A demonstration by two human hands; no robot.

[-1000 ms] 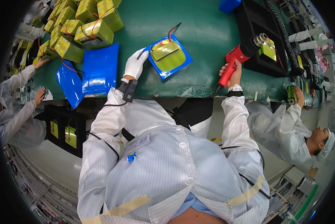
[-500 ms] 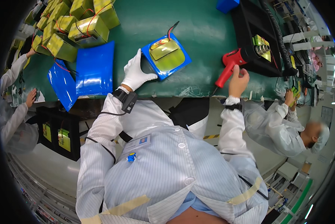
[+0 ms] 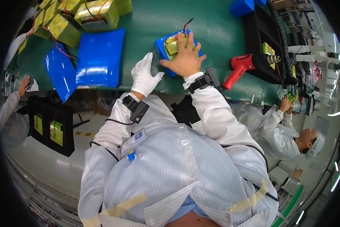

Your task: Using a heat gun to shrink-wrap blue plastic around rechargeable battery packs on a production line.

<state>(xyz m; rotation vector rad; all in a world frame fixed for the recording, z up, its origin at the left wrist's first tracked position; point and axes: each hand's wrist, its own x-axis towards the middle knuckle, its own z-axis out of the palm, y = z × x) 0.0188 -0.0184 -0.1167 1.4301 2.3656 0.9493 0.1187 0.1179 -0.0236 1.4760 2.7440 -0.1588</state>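
Note:
A blue-wrapped battery pack (image 3: 159, 47) lies on the green table in front of me, its yellow-green end facing up and a red and black lead rising from its far side. My bare right hand (image 3: 185, 56) rests over that end with fingers spread, covering much of it. Just left of the pack, apart from it, my white-gloved left hand (image 3: 145, 75) is held open with nothing in it. To the right lies a red heat gun (image 3: 241, 67), its metal nozzle pointing right and no hand on it.
Flat blue wrap sleeves (image 3: 100, 56) lie on the left, in front of several yellow-green battery packs (image 3: 96, 15). A black foam tray (image 3: 255, 32) stands at the right, with blue packs (image 3: 241, 7) behind it. Co-workers' hands (image 3: 286, 104) show at both sides.
My right hand has left the heat gun and moved left onto the battery pack. My left hand has come away from the pack's side.

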